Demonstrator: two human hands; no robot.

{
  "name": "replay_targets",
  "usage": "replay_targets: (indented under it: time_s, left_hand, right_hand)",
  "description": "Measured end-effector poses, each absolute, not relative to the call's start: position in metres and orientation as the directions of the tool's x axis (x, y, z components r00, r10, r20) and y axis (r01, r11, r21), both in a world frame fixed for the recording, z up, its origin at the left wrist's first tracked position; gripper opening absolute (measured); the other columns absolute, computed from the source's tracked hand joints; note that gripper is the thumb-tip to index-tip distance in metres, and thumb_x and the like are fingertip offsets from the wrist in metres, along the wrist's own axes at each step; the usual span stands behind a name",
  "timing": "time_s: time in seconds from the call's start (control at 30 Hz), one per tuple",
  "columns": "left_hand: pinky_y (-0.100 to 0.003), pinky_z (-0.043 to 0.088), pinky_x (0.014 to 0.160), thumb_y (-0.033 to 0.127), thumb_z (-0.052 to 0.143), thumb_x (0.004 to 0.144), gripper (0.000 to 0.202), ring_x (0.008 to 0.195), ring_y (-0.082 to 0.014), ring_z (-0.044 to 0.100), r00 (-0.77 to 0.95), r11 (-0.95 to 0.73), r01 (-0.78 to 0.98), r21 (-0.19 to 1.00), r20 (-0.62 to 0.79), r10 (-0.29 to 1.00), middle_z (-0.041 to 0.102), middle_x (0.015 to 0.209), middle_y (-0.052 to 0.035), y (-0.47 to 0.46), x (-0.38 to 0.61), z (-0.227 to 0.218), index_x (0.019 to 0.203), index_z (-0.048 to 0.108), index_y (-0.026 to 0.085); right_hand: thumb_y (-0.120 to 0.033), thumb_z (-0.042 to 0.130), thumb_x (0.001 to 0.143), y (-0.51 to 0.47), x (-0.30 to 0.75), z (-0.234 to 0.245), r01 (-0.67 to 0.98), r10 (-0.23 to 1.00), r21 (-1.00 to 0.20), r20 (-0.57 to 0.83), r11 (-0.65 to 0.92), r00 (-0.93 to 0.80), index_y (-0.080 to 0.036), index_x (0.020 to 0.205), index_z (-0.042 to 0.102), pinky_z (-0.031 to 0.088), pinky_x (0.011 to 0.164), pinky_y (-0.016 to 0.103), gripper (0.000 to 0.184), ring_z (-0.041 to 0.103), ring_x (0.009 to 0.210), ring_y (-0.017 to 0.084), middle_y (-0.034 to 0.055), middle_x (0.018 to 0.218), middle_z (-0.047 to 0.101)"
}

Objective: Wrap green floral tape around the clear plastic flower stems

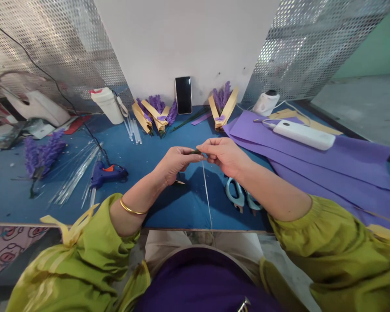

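Observation:
My left hand [175, 162] and my right hand [225, 154] meet above the blue table [169, 203], both pinched shut on a small dark green piece [195, 151] at the top of a thin wire [207, 195]. The wire hangs straight down from my fingertips toward my lap. A pair of light blue scissors [237, 194] lies on the table just under my right wrist. A blue glue gun [105, 174] rests left of my left forearm.
Purple foam sheets [328, 169] with a white power bank [303, 134] cover the right side. Finished purple flower bundles [156, 113] and a black phone [183, 95] stand against the back wall. Clear wires [73, 177], purple flowers [42, 154] and a white bottle [108, 105] sit left.

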State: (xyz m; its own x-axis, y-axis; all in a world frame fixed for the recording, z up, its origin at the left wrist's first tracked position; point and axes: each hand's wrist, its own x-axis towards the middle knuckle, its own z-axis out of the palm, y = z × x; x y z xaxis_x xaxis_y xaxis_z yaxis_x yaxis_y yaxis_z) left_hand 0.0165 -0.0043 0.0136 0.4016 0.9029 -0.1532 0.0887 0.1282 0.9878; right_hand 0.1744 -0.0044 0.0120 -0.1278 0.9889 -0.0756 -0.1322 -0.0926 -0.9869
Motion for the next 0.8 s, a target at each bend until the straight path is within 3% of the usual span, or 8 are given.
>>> replay_targets:
  time_s: [0.37, 0.6, 0.8]
  left_hand:
    - [-0.024, 0.012, 0.046, 0.040, 0.077, 0.060, 0.031, 0.046, -0.0043, 0.019, 0.387, 0.083, 0.134, 0.987, -0.129, 0.913, 0.033, 0.049, 0.0079, -0.004, 0.015, 0.013, 0.073, 0.070, 0.013]
    - [-0.023, 0.018, 0.050, 0.043, 0.078, 0.060, 0.033, 0.049, -0.0046, 0.024, 0.338, 0.035, 0.096, 0.995, -0.066, 0.939, 0.038, 0.049, 0.0075, -0.006, 0.017, 0.015, 0.075, 0.072, 0.013]
    - [-0.023, 0.021, 0.051, 0.036, 0.078, 0.060, 0.028, 0.050, -0.0050, 0.027, 0.300, 0.050, 0.092, 0.994, -0.076, 0.951, 0.042, 0.047, 0.0069, -0.007, 0.019, 0.016, 0.076, 0.074, 0.013]
  right_hand:
    - [-0.024, 0.082, 0.056, -0.005, 0.175, 0.013, -0.121, 0.988, -0.985, -0.109, -0.122, -0.111, -0.016, 0.055, 0.056, 0.030, 0.047, 0.024, 0.027, 0.037, 0.045, 0.005, -0.0044, 0.049, 0.050]
    - [-0.050, 0.076, 0.067, 0.001, 0.182, 0.016, -0.168, 0.980, -0.969, -0.166, -0.183, -0.111, -0.014, 0.069, 0.069, 0.033, 0.043, 0.023, 0.037, 0.041, 0.047, 0.007, 0.0031, 0.061, 0.059]
    - [-0.039, 0.079, 0.064, 0.001, 0.185, 0.017, -0.127, 0.972, -0.977, -0.149, -0.174, -0.182, -0.013, 0.074, 0.072, 0.033, 0.044, 0.022, 0.029, 0.042, 0.048, 0.006, 0.0014, 0.062, 0.060]
